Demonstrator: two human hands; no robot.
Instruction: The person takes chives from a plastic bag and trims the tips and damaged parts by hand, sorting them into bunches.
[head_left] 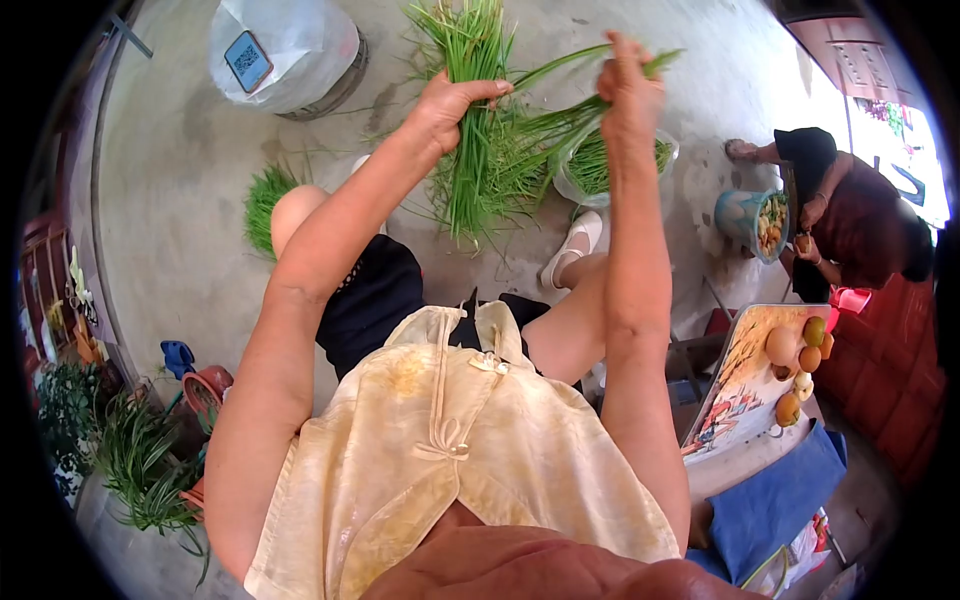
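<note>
My left hand (450,110) is closed around a thick bunch of long green chives (465,195), which fan out above and below the fist. To its right, my right hand (632,92) is raised, with several loose strands (570,118) pinched in its fingers. Those strands stretch back toward the bunch, and some tips stick out past the hand. Below the right hand stands a pale plastic basin (672,160) with cut-looking chives (595,165) in it, partly hidden by my forearm. More chives lie on the floor by my knee in a small heap (265,205).
A plastic-covered bucket (310,60) carries a phone (248,62) at upper left. At right, another person (870,215) bends over a blue bucket (735,220) of vegetables. A small table (725,390) with round fruit (785,345) stands by my right elbow. Potted plants (140,460) are at left.
</note>
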